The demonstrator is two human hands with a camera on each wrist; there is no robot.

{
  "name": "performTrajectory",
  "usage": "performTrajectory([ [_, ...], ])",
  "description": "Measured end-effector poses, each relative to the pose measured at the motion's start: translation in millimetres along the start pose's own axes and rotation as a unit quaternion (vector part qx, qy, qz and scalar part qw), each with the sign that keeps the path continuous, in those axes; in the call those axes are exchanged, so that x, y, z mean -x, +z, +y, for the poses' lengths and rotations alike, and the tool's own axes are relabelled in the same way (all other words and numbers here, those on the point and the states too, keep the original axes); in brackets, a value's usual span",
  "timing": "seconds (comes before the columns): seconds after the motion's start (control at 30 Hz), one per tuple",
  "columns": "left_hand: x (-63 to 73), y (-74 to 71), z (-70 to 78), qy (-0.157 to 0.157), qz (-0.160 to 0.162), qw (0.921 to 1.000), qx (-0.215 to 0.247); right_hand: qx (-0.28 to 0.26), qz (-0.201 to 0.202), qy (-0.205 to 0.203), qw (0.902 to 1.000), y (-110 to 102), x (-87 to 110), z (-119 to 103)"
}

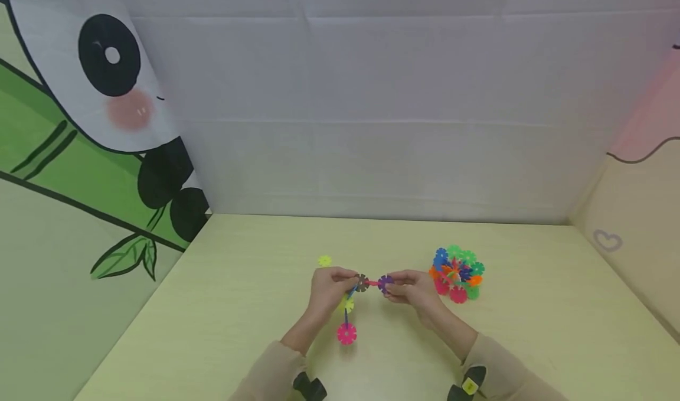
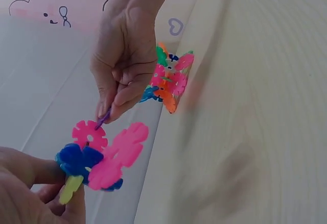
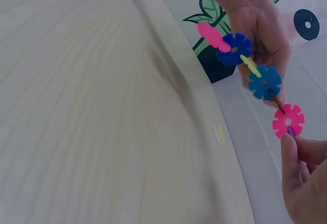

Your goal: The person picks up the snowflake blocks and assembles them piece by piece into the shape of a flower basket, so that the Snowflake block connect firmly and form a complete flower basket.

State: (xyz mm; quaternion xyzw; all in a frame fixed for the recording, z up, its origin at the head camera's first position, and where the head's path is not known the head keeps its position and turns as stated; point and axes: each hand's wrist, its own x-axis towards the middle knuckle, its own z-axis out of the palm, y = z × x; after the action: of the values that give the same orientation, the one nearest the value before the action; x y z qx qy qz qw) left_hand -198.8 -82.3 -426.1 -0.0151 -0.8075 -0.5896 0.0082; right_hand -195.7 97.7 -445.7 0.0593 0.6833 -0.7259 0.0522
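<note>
A chain of slotted snowflake discs is stretched between the two hands. My left hand grips the chain at the grey-brown disc, its fingertips partly covering it. My right hand pinches a purple disc; a pink disc links it to the grey-brown one. From the left hand hangs the rest of the chain: a blue disc, a yellow disc, a darker blue disc and a pink end disc. Whether the purple disc is fully slotted in is hard to tell.
A pile of colourful snowflake discs lies on the table to the right of the right hand. One loose yellow disc lies just beyond the left hand. A pale wall rises behind the table's back edge.
</note>
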Motion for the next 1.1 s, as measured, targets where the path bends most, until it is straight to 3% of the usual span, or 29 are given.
performTrajectory([
  [0.23,-3.8,1.1,-1.1,0.004,0.003,0.9999,0.016,0.018,-0.027,-0.026,0.9992,-4,-4.7,-11],
  [0.37,-10.0,-9.1,-5.0,-0.004,-0.015,0.9997,0.020,0.052,-0.074,-0.049,0.9947,-3,-9.3,-13],
  [0.47,-14.3,-25.0,-6.1,-0.006,-0.009,0.9998,0.014,0.093,-0.117,-0.078,0.9856,2,-17.3,-13],
  [0.57,-19.7,-45.7,-5.7,-0.015,0.017,0.9997,0.010,0.129,-0.144,-0.105,0.9755,8,-29.2,-14],
  [0.8,-24.6,-96.3,-8.9,-0.038,0.062,0.9973,-0.005,0.195,-0.169,-0.144,0.9555,44,-77.8,7],
  [0.93,-21.7,-111.6,-11.5,-0.045,0.070,0.9965,-0.010,0.244,-0.189,-0.160,0.9375,67,-102.1,22],
  [1.1,-16.0,-119.8,-13.2,-0.056,0.068,0.9961,-0.004,0.302,-0.167,-0.146,0.9271,85,-113.6,33],
])
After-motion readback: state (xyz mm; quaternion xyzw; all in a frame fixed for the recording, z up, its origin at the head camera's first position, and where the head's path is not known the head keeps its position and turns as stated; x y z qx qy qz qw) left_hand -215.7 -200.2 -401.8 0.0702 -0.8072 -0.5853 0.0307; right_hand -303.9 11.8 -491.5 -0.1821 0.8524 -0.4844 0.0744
